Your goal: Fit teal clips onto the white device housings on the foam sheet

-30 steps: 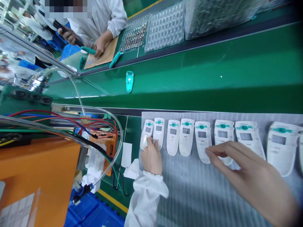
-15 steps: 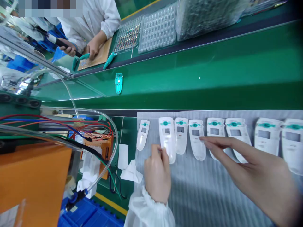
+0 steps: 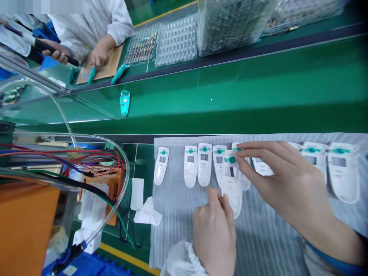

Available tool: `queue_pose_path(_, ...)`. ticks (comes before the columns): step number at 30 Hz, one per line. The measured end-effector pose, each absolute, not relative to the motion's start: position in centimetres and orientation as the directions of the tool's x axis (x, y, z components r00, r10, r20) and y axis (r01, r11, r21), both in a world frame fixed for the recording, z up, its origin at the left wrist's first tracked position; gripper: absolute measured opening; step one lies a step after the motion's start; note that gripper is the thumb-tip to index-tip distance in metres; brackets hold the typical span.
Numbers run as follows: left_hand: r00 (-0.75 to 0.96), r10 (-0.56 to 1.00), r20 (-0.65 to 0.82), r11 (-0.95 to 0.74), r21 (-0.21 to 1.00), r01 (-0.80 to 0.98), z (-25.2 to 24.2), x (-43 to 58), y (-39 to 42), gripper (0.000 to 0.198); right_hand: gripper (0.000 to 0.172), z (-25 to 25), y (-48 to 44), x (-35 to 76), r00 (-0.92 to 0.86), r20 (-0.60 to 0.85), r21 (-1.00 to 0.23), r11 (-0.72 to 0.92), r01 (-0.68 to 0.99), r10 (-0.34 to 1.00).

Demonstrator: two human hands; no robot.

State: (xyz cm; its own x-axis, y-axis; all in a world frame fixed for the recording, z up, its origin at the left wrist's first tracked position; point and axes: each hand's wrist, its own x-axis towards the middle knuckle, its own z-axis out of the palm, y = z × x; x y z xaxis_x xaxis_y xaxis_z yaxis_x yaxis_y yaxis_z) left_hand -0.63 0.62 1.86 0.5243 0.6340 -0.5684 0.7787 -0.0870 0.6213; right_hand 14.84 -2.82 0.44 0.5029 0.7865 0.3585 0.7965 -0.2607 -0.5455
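A white plastic device casing (image 3: 231,191) with a teal badge and a small window hangs over the row, tilted. My left hand (image 3: 214,234) pinches its lower end, and the fingers of my right hand (image 3: 283,176) close on its top end. Several similar white casings (image 3: 190,166) lie in a row on a grey ribbed foam sheet (image 3: 184,230), partly hidden behind my hands. A teal casing (image 3: 124,102) lies alone on the green conveyor belt (image 3: 230,84).
Across the belt, a co-worker's hands (image 3: 99,57) work at a cardboard pad beside clear trays (image 3: 176,41). Tissue (image 3: 147,212) and a white paper slip lie left of the sheet. Wires, clear tubing and an orange box (image 3: 25,226) fill the left.
The casing in my left hand has moved right along the row, and my right hand has come from above the row onto its top end. The view has shifted, so the row sits further left.
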Motion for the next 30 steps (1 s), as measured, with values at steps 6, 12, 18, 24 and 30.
queue_pose_path(6, 0.512, 0.636, -0.577, -0.093, 0.602, 0.793, 1.8, -0.5, 0.3, 0.017, 0.006, 0.5, -2.9, 14.8, 0.462, 0.395, -0.503, -0.233, 0.832, 0.794)
queue_pose_path(12, 0.527, 0.653, -0.543, -0.068, 0.652, 0.755, 1.7, -0.8, 0.0, 0.015, 0.008, 0.9, -3.0, 15.2, 0.498, 0.344, -0.612, -0.212, 0.762, 0.796)
queue_pose_path(18, 0.602, 0.65, -0.463, -0.197, 0.663, 0.722, 1.6, -1.2, -0.3, 0.016, 0.023, 1.0, -3.3, 16.0, 0.69, 0.068, -0.804, -0.371, 0.466, 0.72)
queue_pose_path(24, 0.69, 0.682, -0.242, -0.456, 0.597, 0.66, 0.9, -1.7, -1.3, 0.015, 0.041, 0.7, -3.3, 16.0, 0.726, -0.024, -0.856, -0.389, 0.34, 0.688)
queue_pose_path(30, 0.646, 0.679, -0.35, -0.312, 0.658, 0.685, 1.2, -1.8, -1.1, 0.015, 0.042, -0.2, -3.5, 15.5, 0.734, -0.061, -0.833, -0.44, 0.337, 0.677)
